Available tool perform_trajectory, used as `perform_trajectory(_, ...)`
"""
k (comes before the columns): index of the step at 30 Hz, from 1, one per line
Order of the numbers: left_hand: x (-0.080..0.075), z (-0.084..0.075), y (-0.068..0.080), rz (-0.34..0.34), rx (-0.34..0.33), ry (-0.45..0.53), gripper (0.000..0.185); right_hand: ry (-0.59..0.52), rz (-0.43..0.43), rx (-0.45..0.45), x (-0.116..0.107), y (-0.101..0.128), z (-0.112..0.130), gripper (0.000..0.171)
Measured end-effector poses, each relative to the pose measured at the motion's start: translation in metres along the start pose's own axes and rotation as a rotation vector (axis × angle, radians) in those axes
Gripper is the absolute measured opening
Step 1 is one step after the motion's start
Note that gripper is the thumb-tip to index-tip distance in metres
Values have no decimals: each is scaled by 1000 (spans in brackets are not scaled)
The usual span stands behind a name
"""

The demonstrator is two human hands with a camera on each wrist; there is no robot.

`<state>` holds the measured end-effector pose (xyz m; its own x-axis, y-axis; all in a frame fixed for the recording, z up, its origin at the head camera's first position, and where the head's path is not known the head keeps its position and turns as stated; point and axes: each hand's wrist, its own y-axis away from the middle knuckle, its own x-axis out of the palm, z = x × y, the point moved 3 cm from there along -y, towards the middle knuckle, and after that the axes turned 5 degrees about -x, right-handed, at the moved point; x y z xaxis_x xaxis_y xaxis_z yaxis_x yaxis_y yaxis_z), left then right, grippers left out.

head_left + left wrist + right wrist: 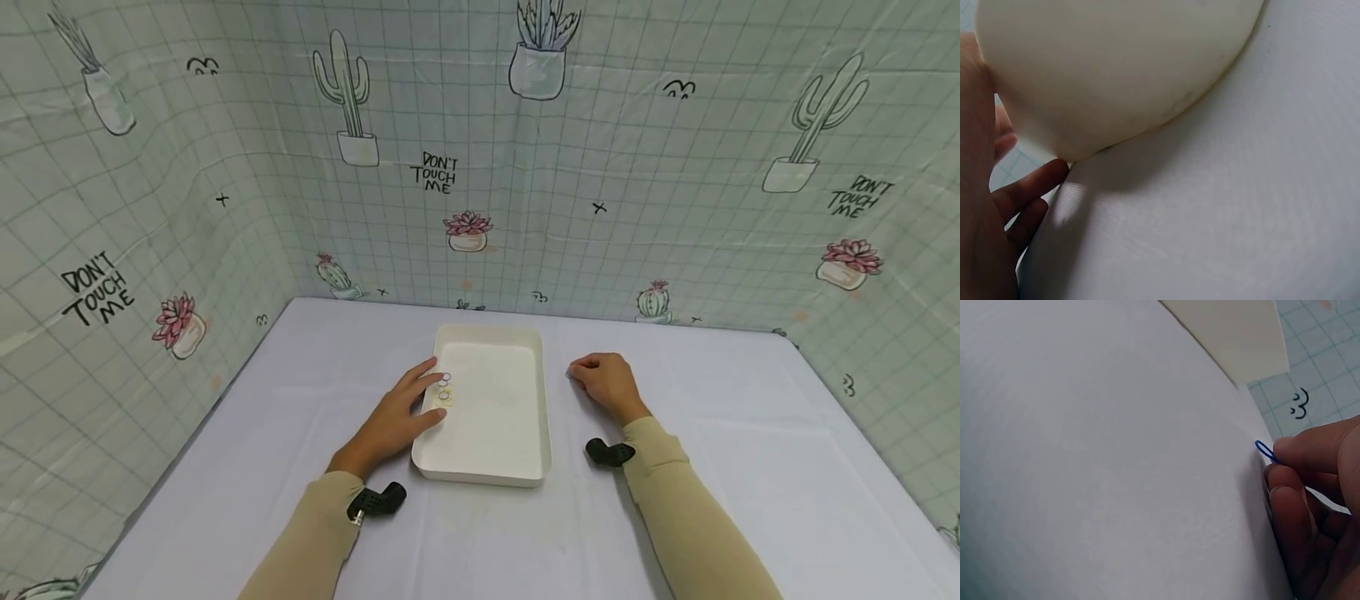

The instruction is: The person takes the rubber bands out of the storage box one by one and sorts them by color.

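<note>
A white rectangular tray [498, 481] lies on the table. My left hand [393, 421] rests over its left rim, fingers spread, thumb and index finger reaching inside. In the left wrist view, other fingertips [1054, 172] touch or nearly touch the tray's outer wall. Between thumb and index finger, a few small rings [445, 395], whitish and yellow, lie along the tray's left side. Right of the tray, my right hand [606, 385] pinches a thin blue loop [1265, 450], like a small rubber band, between thumb and fingertips. Part of the loop is hidden in the fingers.
A white cloth [750, 433] covers the table. Grid-patterned curtains [637, 167] with cactus drawings stand behind and at both sides. Each wrist wears a black camera, one on the left [377, 499] and one on the right [609, 452].
</note>
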<state>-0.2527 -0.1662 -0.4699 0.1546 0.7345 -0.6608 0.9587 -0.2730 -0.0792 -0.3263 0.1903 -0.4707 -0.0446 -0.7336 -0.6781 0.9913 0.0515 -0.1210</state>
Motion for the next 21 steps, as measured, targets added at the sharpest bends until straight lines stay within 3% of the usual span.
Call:
perform_trajectory(10, -3, -1, 1, -6, 11, 4, 62, -124, 3, 54, -2, 2, -2, 25)
perform_trajectory(21, 0, 1, 2, -22, 22, -9, 61, -352, -1, 72, -5, 16, -9, 31)
